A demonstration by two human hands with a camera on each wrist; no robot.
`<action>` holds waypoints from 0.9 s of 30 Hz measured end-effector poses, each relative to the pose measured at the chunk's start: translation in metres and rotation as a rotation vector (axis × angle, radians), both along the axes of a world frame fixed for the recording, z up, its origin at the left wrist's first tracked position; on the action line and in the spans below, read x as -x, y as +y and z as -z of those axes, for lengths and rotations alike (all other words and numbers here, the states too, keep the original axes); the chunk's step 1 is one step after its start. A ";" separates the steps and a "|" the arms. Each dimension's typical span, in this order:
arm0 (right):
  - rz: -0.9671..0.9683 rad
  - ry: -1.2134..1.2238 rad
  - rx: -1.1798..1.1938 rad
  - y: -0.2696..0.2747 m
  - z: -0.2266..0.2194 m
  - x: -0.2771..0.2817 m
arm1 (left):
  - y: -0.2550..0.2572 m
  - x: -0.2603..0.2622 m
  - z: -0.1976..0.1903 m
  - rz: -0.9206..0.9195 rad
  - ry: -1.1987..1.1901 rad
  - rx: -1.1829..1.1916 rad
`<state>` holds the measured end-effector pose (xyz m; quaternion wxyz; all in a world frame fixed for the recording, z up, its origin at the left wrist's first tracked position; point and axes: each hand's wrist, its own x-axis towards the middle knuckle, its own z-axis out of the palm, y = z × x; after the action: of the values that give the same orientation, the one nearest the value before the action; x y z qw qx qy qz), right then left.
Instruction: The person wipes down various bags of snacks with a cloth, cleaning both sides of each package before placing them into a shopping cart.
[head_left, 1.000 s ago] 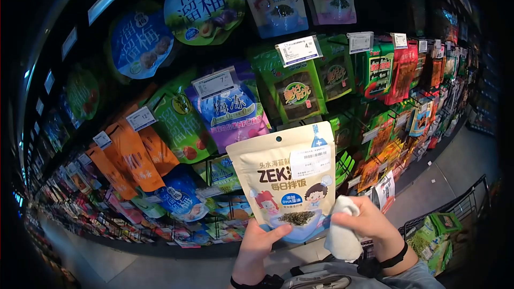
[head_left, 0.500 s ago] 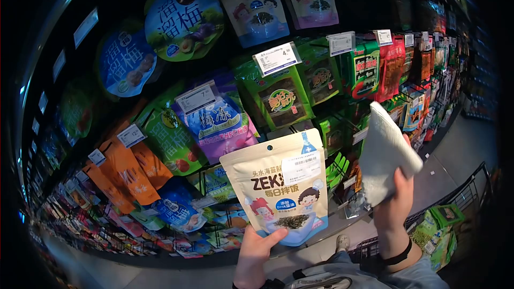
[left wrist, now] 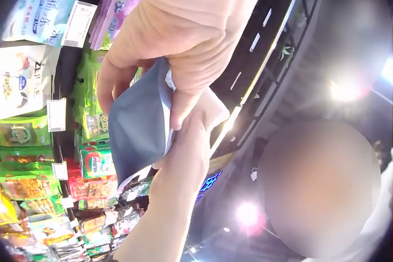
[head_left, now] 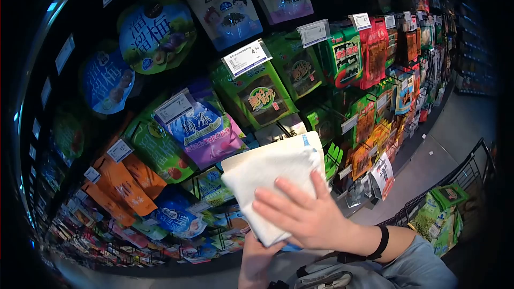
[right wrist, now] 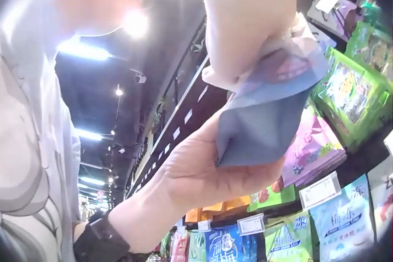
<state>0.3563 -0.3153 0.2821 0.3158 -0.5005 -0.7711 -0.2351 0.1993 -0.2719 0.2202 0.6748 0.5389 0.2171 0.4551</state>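
Note:
My left hand [head_left: 258,257] grips the bottom of a cream and blue ZEK seaweed pouch [head_left: 312,142], held upright before the rack. Across the pouch's front lies a folded white cloth [head_left: 257,182], hiding nearly all the print; a cream strip along the top still shows. My right hand [head_left: 302,214] presses flat on the cloth with its fingers spread. In the left wrist view, the left hand [left wrist: 184,35] has its thumb at the edge of the pouch's grey-blue base [left wrist: 138,130]. From the right wrist, the left hand [right wrist: 215,173] cups that base from below.
Hanging snack bags fill the rack ahead, among them green seaweed packs [head_left: 262,96], a purple and blue jelly bag [head_left: 201,128] and orange bags [head_left: 110,198]. Price tags [head_left: 246,58] jut out on hooks. A black wire cart [head_left: 471,168] with green bags stands at the lower right.
The right hand first held the cloth bunched beside the pouch, then raised it unfolded on the right, and now has it spread over the pouch's front. The left hand keeps its grip.

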 end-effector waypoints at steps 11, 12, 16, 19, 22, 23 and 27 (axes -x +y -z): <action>-0.078 1.057 -0.011 0.002 0.024 -0.051 | 0.001 0.003 -0.005 -0.060 -0.005 0.133; -0.086 1.056 0.002 -0.004 0.027 -0.051 | 0.001 0.002 -0.006 -0.088 0.011 0.138; -0.091 0.077 0.203 -0.020 0.028 -0.038 | -0.001 -0.004 -0.005 -0.163 0.019 0.203; 0.031 0.184 0.245 -0.013 0.041 -0.043 | 0.003 -0.006 0.002 -0.202 0.024 0.200; -0.167 1.104 0.307 -0.004 0.067 -0.057 | 0.000 -0.009 -0.006 -0.182 -0.117 0.269; -0.242 1.345 0.431 -0.006 0.070 -0.058 | 0.000 -0.009 -0.005 -0.186 -0.116 0.278; -0.549 2.029 0.796 -0.009 0.067 -0.054 | -0.002 -0.012 -0.003 -0.186 -0.096 0.338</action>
<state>0.4101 -0.3244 0.2155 0.6560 -0.3386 -0.2616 0.6217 0.2114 -0.2736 0.2230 0.7202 0.3735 0.3069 0.4976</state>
